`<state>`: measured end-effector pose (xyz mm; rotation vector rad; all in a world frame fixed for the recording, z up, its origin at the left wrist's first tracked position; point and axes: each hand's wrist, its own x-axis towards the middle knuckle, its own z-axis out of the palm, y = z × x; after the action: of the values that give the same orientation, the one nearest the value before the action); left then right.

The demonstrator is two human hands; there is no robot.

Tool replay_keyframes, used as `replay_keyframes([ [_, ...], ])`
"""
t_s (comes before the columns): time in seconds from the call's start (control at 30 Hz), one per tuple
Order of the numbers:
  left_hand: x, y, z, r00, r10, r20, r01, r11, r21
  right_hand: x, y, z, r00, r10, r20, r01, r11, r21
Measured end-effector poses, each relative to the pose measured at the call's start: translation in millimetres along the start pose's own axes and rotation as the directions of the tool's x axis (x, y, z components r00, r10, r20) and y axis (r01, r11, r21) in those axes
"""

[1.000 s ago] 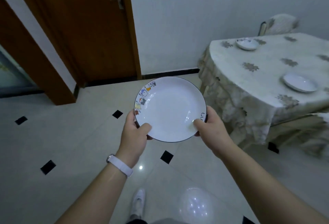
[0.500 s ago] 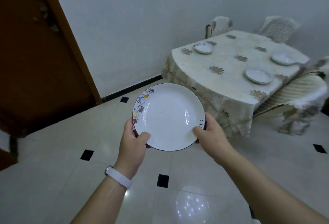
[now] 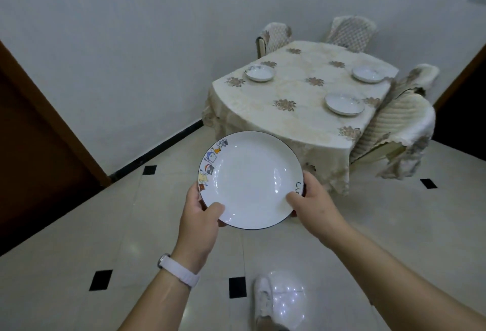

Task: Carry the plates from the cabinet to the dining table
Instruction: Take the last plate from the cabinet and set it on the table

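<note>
I hold a white plate with a dark rim and small cartoon figures on its left edge, level in front of me above the floor. My left hand grips its lower left rim, thumb on top. My right hand grips its lower right rim. Ahead stands the dining table under a beige flowered cloth. Three white plates lie on it: one at the far left, one at the far right, one nearer on the right.
Covered chairs stand around the table: two at the back and two on the right. A brown wooden door is at the left. The floor is pale tile with black insets. My white shoe shows below.
The view has swung right and nearer to the table, which now sits ahead of me. The door has slid to the left edge. Both hands keep the same grip on the plate.
</note>
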<state>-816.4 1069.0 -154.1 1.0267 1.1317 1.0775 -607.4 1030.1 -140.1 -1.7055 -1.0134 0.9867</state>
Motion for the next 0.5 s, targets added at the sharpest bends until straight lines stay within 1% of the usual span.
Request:
replay_keyframes([
  [0.37,138.9,12.0,14.5,0.996,-0.048,-0.073,0.058,0.990,0.131,151.4,-3.8,25.1,0.994,0.040,0.103,-0.046,0.997,0.065],
  [0.5,191.1,26.0,35.3,0.995,-0.047,-0.086,0.058,0.990,0.129,204.9,-17.8,18.6,0.991,0.032,0.129,-0.041,0.997,0.068],
])
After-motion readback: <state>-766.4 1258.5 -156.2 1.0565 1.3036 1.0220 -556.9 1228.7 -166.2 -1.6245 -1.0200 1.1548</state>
